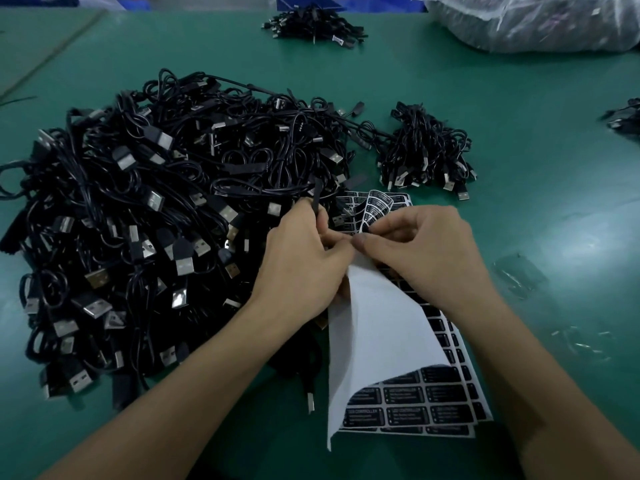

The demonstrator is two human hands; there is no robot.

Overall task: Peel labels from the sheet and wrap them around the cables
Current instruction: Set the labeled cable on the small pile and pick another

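Observation:
A sheet of black labels point(433, 407) lies on the green table in front of me, with its white backing point(381, 327) curled up from the left. My left hand point(304, 258) holds a thin black cable point(317, 199) that sticks up past its fingers. My right hand point(422, 247) meets the left at the fingertips and pinches a black label point(375, 207) that bends up behind it. A big heap of black USB cables point(145, 220) fills the left half of the table.
A small bundle of cables point(426, 150) lies beyond the sheet. Another bundle point(311, 24) sits at the far edge, and more cables point(623, 119) at the right edge. A clear plastic bag point(536, 19) stands top right. Scraps of film point(519, 275) lie to the right.

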